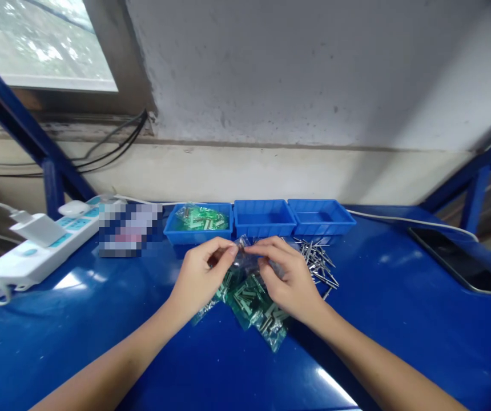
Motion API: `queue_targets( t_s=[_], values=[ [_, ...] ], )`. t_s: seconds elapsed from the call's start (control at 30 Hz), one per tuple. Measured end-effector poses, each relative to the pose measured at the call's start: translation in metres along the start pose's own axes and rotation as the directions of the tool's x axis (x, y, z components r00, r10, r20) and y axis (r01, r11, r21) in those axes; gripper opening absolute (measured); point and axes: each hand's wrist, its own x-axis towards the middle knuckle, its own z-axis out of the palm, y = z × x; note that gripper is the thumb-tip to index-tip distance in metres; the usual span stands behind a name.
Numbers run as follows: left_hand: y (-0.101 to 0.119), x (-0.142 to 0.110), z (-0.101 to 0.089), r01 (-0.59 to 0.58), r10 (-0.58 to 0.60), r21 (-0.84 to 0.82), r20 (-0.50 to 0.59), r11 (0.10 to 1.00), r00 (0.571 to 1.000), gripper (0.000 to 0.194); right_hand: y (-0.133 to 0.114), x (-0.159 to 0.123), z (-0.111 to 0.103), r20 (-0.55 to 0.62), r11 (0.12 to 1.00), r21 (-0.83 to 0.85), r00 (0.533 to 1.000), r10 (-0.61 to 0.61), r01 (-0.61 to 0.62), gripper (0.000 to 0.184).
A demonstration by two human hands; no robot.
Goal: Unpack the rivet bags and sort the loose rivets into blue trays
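Observation:
In the head view, a small clear plastic bag (249,264) is between my two hands. My left hand (198,277) is closed, with thumb and index finger pinching the bag's upper edge. My right hand (290,279) has its index finger stretched to the same edge, thumb beneath and other fingers curled; it seems to grip the bag too. Below the hands lie several greenish clear bags (245,299) with small pale strips and metal pieces inside. Just beyond my right hand is a loose pile of thin metal pins (320,264), partly hidden by that hand.
Three blue bins stand in a row at the back: the left bin (198,235) holds filled bags, the middle bin (265,227) and right bin (322,220) show bare insides. A power strip (40,265) lies left, a phone (459,260) right. A blurred patch (129,231) sits near the strip.

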Motion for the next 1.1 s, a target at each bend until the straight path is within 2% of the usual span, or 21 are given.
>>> queue_targets(
  t_s=[0.07,0.13,0.2,0.27,0.3,0.33,0.37,0.43,0.47,0.5,0.53,0.57,0.63,0.67,0.7,0.77,0.83,0.87,0.93,1.0,1.1],
  values=[
    [0.001,-0.003,0.003,-0.165,0.170,0.162,-0.016,0.973,0.985,0.015,0.000,0.002,0.000,-0.022,0.985,0.121,0.992,0.125,-0.122,0.026],
    [0.001,-0.004,0.005,-0.233,0.235,0.224,0.019,0.946,0.972,0.014,-0.002,0.003,-0.002,0.008,0.971,0.160,0.984,0.179,-0.178,0.026],
    [-0.001,-0.004,0.006,-0.209,0.209,0.257,0.028,0.943,0.977,0.017,-0.004,0.004,-0.008,-0.013,0.990,0.063,0.992,0.125,-0.124,0.017],
    [-0.007,-0.001,0.004,-0.147,0.155,0.337,0.004,0.930,0.988,0.022,-0.007,0.005,-0.019,-0.176,0.993,-0.120,0.984,-0.039,0.018,0.013],
    [-0.010,0.001,0.003,-0.113,0.126,0.400,-0.006,0.909,0.992,0.025,-0.007,0.006,-0.026,-0.299,0.971,-0.223,0.942,-0.154,0.088,0.016],
    [-0.014,0.004,0.001,-0.081,0.100,0.473,-0.015,0.877,0.995,0.027,-0.007,0.008,-0.034,-0.415,0.938,-0.319,0.869,-0.270,0.138,0.021],
    [-0.018,0.007,0.000,-0.058,0.080,0.545,-0.018,0.836,0.997,0.028,-0.006,0.010,-0.042,-0.514,0.902,-0.400,0.775,-0.368,0.163,0.025],
    [-0.025,0.011,-0.002,-0.038,0.053,0.648,-0.004,0.760,0.999,0.029,0.000,0.017,-0.056,-0.650,0.854,-0.503,0.592,-0.477,0.136,0.027],
    [-0.028,0.012,-0.002,-0.037,0.041,0.669,0.011,0.742,0.999,0.030,0.004,0.021,-0.060,-0.683,0.840,-0.533,0.535,-0.497,0.101,0.026],
    [-0.029,0.013,-0.001,-0.038,0.027,0.671,0.027,0.740,0.999,0.030,0.009,0.025,-0.063,-0.692,0.826,-0.559,0.512,-0.509,0.064,0.025],
    [-0.030,0.013,0.000,-0.036,0.007,0.659,0.046,0.751,0.999,0.028,0.015,0.029,-0.063,-0.673,0.806,-0.591,0.527,-0.518,0.038,0.024],
    [-0.030,0.014,0.002,-0.026,-0.019,0.640,0.063,0.768,0.998,0.025,0.021,0.032,-0.060,-0.620,0.777,-0.629,0.583,-0.525,0.031,0.022],
    [-0.028,0.014,0.003,0.004,-0.071,0.594,0.089,0.804,0.994,0.016,0.032,0.036,-0.047,-0.429,0.716,-0.695,0.761,-0.486,0.066,0.020],
    [-0.027,0.014,0.003,0.015,-0.081,0.565,0.092,0.825,0.992,0.012,0.035,0.036,-0.039,-0.318,0.705,-0.704,0.848,-0.424,0.088,0.019],
    [-0.025,0.015,0.002,0.016,-0.072,0.532,0.083,0.846,0.994,0.010,0.037,0.035,-0.031,-0.242,0.716,-0.694,0.909,-0.338,0.081,0.019],
    [-0.022,0.014,-0.001,-0.018,0.006,0.458,0.027,0.889,1.000,0.007,0.032,0.029,-0.018,-0.174,0.788,-0.615,0.972,-0.158,0.018,0.021],
    [-0.017,0.012,-0.004,-0.097,0.127,0.400,-0.050,0.911,0.991,0.007,0.020,0.022,-0.010,-0.151,0.901,-0.417,0.987,0.061,-0.119,0.025],
    [-0.014,0.010,-0.005,-0.151,0.193,0.381,-0.074,0.912,0.978,0.007,0.012,0.018,-0.008,-0.113,0.941,-0.269,0.977,0.182,-0.206,0.027],
    [-0.007,0.004,-0.006,-0.278,0.323,0.348,-0.077,0.895,0.943,0.008,-0.001,0.012,-0.004,0.017,0.929,0.055,0.930,0.367,-0.367,0.032],
    [-0.002,-0.003,-0.003,-0.390,0.419,0.310,-0.031,0.867,0.907,0.013,-0.008,0.010,0.000,0.124,0.856,0.283,0.901,0.415,-0.433,0.031],
    [0.003,-0.011,0.003,-0.447,0.445,0.239,0.063,0.862,0.893,0.020,-0.007,0.009,0.004,0.066,0.821,0.422,0.916,0.395,-0.385,0.021]
  ],
)
